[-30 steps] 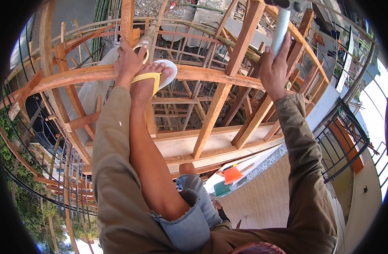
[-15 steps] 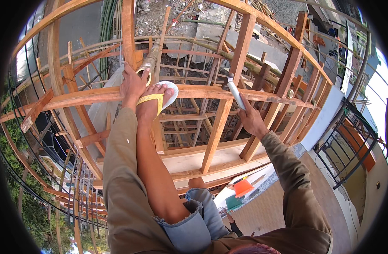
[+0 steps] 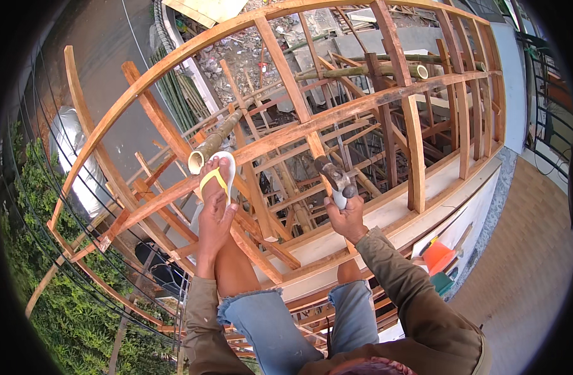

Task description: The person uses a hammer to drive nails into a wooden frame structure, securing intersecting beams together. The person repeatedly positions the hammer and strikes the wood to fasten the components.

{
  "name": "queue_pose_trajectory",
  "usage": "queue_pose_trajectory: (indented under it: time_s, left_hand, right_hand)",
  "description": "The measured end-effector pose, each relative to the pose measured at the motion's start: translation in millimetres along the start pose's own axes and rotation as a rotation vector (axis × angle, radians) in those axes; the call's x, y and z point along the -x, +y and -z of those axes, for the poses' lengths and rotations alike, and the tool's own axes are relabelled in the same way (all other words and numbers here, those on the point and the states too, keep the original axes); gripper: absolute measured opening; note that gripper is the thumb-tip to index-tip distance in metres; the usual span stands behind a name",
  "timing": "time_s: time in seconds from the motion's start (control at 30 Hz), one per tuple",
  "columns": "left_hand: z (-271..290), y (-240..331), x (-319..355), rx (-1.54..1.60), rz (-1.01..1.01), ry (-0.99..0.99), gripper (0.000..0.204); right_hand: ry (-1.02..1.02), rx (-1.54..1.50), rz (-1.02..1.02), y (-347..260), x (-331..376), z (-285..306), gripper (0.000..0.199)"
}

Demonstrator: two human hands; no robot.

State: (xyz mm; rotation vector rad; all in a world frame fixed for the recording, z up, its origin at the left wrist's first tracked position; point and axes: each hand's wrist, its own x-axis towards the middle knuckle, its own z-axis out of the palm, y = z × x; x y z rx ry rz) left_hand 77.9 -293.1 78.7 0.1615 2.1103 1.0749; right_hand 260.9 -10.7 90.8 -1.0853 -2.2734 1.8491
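Note:
My right hand [image 3: 347,220] is closed round the white handle of a hammer [image 3: 330,170], its dark metal head pointing up and away over the open timber frame. My left hand [image 3: 215,224] is beside my foot [image 3: 212,181], which wears a white sandal with a yellow strap and is planted on a long wooden rail [image 3: 267,148]. The left fingers point up beside the foot with the thumb apart, and I see nothing in them. A cut bamboo pole [image 3: 216,142] lies just beyond the toes, its hollow end toward me.
A curved top rail [image 3: 221,30] and several upright posts surround me, with deep gaps between the timbers. Dark cables [image 3: 42,156] run along the left. An orange container [image 3: 439,256] and a green one [image 3: 442,283] are at lower right, beside a tiled floor [image 3: 505,262].
My view has swung round. My left hand has left the upright post and drawn back beside the foot. The hammer, still in my right hand, is now held lower, below the rail.

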Motion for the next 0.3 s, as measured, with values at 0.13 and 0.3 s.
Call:
queue_pose_trajectory:
  time_s: [0.13,0.3]
  left_hand:
    - [-27.4,83.2,76.9,-0.164,-0.017,-0.314,0.056]
    - [-98.0,204.3,133.9,-0.105,-0.110,-0.561,0.060]
  right_hand:
    - [-0.006,-0.099,-0.007,-12.7,61.5,39.6,0.006]
    - [0.048,-0.068,0.027,-39.0,105.2,105.9,0.011]
